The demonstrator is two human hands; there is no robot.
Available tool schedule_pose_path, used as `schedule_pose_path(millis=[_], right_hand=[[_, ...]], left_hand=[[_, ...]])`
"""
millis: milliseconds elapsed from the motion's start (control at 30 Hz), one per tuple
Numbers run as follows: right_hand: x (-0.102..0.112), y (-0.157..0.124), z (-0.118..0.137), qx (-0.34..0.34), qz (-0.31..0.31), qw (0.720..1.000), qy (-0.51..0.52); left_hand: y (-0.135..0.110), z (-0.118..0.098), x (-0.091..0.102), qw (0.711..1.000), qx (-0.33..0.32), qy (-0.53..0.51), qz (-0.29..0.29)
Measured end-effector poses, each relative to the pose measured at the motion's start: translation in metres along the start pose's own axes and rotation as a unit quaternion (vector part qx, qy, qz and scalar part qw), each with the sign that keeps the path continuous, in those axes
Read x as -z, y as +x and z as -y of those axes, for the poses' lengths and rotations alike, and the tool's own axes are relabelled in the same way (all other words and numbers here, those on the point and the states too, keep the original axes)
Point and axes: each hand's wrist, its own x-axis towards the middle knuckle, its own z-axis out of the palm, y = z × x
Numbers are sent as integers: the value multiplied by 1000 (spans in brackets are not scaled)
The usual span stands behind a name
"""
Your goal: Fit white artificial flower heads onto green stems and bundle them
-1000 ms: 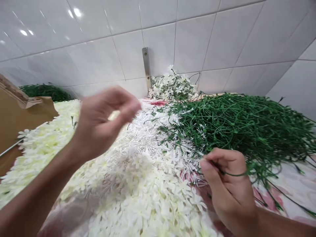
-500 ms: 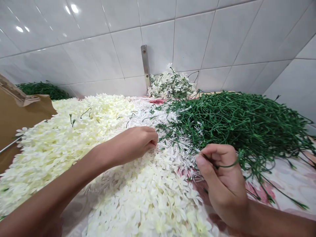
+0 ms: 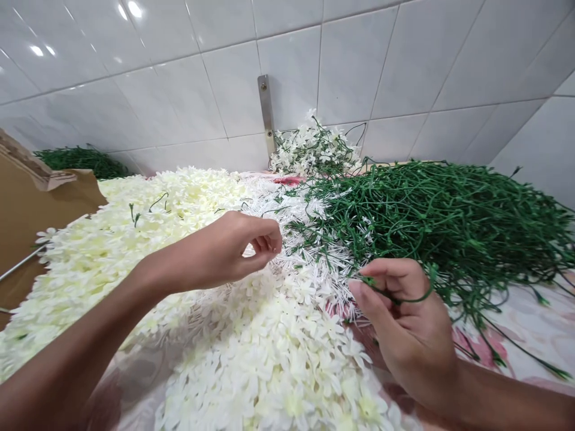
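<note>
My left hand (image 3: 240,248) hovers over the middle of the heaps, thumb and fingertips brought together in a pinch. Whatever those fingertips hold, if anything, is too small to make out. Below it lie white thread-like pieces (image 3: 339,275) and loose cream-white artificial flower petals (image 3: 274,365). On the right, my right hand (image 3: 404,323) is closed around a green artificial flower stem (image 3: 415,299). The stem curves across the fingers, and its budded tip shows between thumb and forefinger. Just behind this hand rises a thick pile of green stems (image 3: 467,221).
A wide heap of cream-white petals (image 3: 103,257) spreads over the left. Finished-looking white flowers on stems (image 3: 314,149) stand against the tiled wall (image 3: 350,66), beside a metal bracket (image 3: 266,111). A cardboard box (image 3: 40,209) is at far left, more green stems (image 3: 81,161) behind it.
My left hand has lifted off the white pieces and moved slightly left, its pinched fingers now showing a gap behind them. My right hand still holds the green stem in nearly the same place.
</note>
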Motion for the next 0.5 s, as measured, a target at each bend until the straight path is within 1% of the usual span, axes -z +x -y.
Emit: schedule_pose_path(millis=[67,200,267,400,500], right_hand=[[2,0,-1,-7,11,1000,-24],[4,2,0,-2,8,1000,-19],[4,2,1,1,10,1000,-6],[4,0,1,-14,19,1000,9],[5,-1,1,-18,35,999,-4]], left_hand=[[-6,0,-2,1000,5,-14,3],[-21,1,-14,996,43,-69,-39],[-27,1,-19,992,52,-108,-46],[-33,-4,-29,981,25,-182,-65],[-30,-10,-37,983,-3,-175,-58]])
